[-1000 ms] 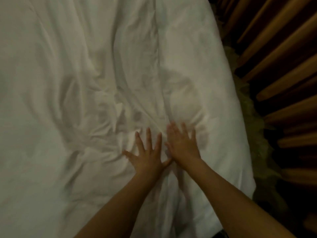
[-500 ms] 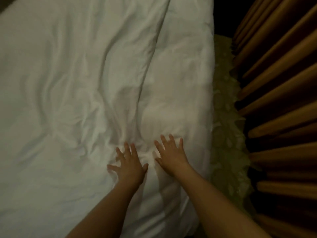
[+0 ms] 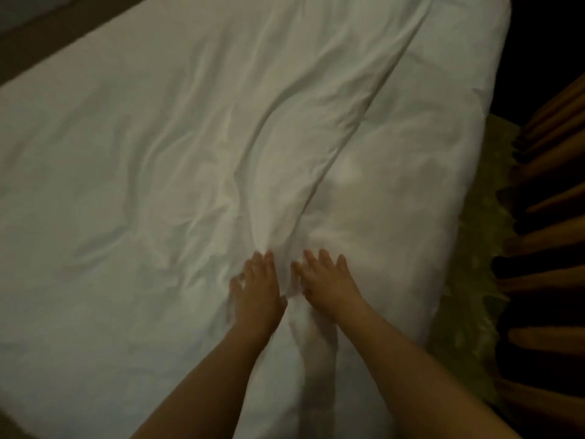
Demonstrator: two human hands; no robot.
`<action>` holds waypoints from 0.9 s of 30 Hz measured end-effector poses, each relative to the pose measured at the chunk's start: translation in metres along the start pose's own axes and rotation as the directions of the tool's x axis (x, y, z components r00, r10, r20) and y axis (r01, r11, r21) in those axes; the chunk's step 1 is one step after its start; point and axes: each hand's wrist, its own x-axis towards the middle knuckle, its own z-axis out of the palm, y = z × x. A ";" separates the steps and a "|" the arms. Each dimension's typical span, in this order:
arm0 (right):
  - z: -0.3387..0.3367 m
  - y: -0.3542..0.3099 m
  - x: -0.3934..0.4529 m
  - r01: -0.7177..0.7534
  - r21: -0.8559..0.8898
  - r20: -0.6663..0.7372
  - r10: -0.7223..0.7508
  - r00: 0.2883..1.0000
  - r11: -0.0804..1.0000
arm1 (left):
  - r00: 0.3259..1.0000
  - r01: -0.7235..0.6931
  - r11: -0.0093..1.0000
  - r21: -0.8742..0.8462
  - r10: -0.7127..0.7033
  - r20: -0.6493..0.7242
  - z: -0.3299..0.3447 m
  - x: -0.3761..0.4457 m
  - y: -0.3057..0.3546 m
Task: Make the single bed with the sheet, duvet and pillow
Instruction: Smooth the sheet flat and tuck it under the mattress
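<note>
1. Now I am pressing both palms flat on the white duvet (image 3: 190, 153) — left hand (image 3: 256, 296) and right hand (image 3: 326, 283) side by side, fingers straight, pinching nothing.
2. Between them a long ridge (image 3: 335, 153) is running away from my fingertips, slanting up toward the bed's far right corner.
3. Judging by that, I am needing to sweep outward across the ridge — the right hand is lying nearer the bed's edge (image 3: 456, 248) and the curtain (image 3: 550, 236).
</note>
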 end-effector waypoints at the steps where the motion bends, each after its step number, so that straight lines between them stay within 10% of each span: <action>1: 0.001 0.009 0.007 0.041 -0.039 0.012 -0.041 0.999 0.998 | 0.999 0.017 1.000 -0.022 -0.018 -0.044 0.001 0.005 0.009; 17: -0.079 0.053 0.152 0.333 -0.470 -0.413 -0.538 0.735 0.817 | 0.800 0.166 0.963 -0.210 -0.256 -0.543 -0.028 0.050 0.005; 23: -0.140 0.064 0.162 0.384 -0.574 -0.598 -0.691 0.407 0.723 | 0.727 0.088 0.994 -0.068 -0.111 -0.678 -0.061 0.037 -0.012; 27: -0.113 0.090 0.146 0.385 -0.534 -0.594 -0.658 0.462 0.752 | 0.709 0.103 0.994 -0.042 -0.103 -0.698 -0.038 0.024 -0.012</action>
